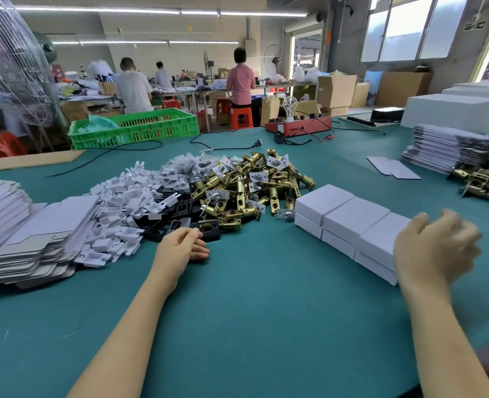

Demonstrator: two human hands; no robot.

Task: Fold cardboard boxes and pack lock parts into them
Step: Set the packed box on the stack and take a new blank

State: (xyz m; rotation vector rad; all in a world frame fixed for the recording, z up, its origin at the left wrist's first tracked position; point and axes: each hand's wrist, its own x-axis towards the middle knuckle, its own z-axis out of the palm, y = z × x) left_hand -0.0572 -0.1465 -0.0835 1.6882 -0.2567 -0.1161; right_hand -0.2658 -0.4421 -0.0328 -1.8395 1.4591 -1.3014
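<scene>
On green table, hands empty, boxes right

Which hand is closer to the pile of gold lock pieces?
Left. The left hand rests just below the gold lock pieces, by the black plates. The right hand hangs off to their right, over the white boxes.

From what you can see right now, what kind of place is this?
Most likely a factory packing floor for door hardware: a heap of brass latches on the green table, folded white boxes in a row, flat box blanks stacked nearby, other workers at benches behind.
</scene>
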